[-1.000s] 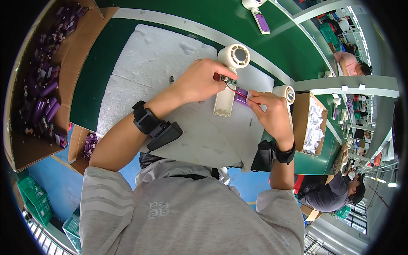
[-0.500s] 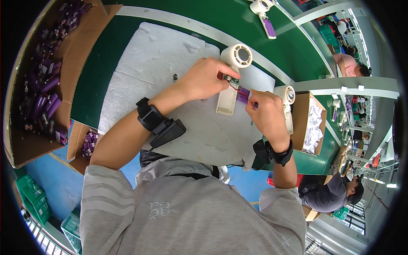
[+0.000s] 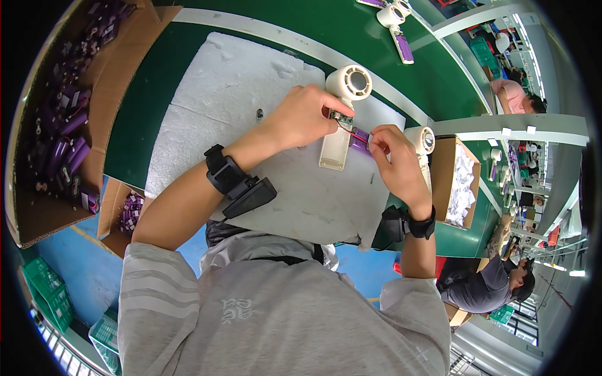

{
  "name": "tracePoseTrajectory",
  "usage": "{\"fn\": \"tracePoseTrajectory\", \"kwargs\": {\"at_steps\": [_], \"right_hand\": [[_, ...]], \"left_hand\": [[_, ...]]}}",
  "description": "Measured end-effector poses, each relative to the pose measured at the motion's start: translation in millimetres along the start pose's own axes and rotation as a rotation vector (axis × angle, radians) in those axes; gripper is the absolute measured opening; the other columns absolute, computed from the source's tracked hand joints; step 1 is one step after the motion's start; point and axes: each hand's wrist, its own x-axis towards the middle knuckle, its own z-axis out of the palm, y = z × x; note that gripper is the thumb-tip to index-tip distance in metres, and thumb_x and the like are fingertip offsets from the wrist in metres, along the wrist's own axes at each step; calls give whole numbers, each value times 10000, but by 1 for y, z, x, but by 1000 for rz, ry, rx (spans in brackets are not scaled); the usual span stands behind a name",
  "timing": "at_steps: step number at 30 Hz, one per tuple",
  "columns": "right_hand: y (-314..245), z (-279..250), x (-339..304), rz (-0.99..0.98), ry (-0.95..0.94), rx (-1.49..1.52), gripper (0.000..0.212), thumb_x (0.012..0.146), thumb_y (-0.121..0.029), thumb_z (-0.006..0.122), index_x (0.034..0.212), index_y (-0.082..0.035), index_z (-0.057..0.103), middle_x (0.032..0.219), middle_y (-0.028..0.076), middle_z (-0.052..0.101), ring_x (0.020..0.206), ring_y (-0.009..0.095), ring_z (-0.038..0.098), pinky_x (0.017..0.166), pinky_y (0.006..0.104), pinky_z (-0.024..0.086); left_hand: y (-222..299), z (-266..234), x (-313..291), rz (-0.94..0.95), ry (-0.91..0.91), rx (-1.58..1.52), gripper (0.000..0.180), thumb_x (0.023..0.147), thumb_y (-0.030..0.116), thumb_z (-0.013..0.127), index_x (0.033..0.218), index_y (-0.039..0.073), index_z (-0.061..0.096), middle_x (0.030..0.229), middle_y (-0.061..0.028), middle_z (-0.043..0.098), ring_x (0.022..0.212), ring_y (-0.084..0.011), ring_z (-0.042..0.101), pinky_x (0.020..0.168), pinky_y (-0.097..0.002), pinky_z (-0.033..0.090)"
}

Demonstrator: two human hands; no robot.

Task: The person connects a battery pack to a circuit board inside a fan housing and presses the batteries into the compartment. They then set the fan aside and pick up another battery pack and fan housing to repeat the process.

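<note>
A small cream handheld fan (image 3: pixel 334 150) lies on the white foam board (image 3: pixel 213 81), its round head pointing away from me. Its handle is uncovered, and a small green circuit board (image 3: pixel 342 118) shows at the neck. My left hand (image 3: pixel 304 117) has its thumb and fingers closed on the fan at that neck. From the board, thin red and black wires lead to a purple battery (image 3: pixel 359 140) just right of the handle. Closed at the battery's right end is my right hand (image 3: pixel 396 161), which partly hides it.
Another cream fan (image 3: pixel 420 141) lies beyond my right hand, beside a carton of white pieces (image 3: pixel 463 188). At left stands a big carton (image 3: pixel 119 81) of purple batteries, with a smaller carton (image 3: pixel 119 216) below. Fans with purple batteries (image 3: pixel 396 28) rest on the green surface; co-workers sit at right.
My right hand has shifted slightly right and its fingers have moved up along the battery, showing more of it. Fans on the far green surface have slid right and nearer. My left hand stays.
</note>
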Motion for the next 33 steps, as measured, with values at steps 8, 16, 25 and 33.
{"fn": "tracePoseTrajectory", "kwargs": {"at_steps": [8, 16, 25, 33], "right_hand": [[43, -80, -38, 283, 434, -195, 136, 929, -88, 586, 1039, -21, 629, 783, 61, 658, 705, 112, 603, 635, 265, 497], [37, -88, -58, 405, 482, -165, 317, 854, -91, 690, 1160, -31, 639, 1035, 94, 692, 875, 160, 662, 754, 284, 522], [10, 14, 6, -146, -43, 47, 563, 707, 23, 756, 1236, -27, 569, 1116, 127, 654, 920, 217, 644, 836, 304, 509], [17, 10, -6, 210, -287, 815, 545, 839, -11, 655, 1343, -44, 452, 961, 135, 679, 762, 204, 679, 697, 290, 545]], "left_hand": [[4, 1, -5, -20, 45, 4, 303, 713, 46, 659, 981, 141, 762, 823, -125, 707, 698, -223, 648, 704, -322, 532], [8, 0, -2, -28, 19, 4, 313, 722, 35, 642, 994, 135, 759, 772, -98, 685, 634, -176, 597, 644, -299, 504], [10, 0, -4, -78, 8, -11, 316, 709, 48, 662, 990, 151, 760, 782, -89, 695, 616, -187, 602, 648, -302, 518], [8, -1, -4, 0, 14, 31, 311, 714, 42, 664, 990, 150, 759, 774, -86, 685, 605, -180, 595, 628, -294, 510]]}}
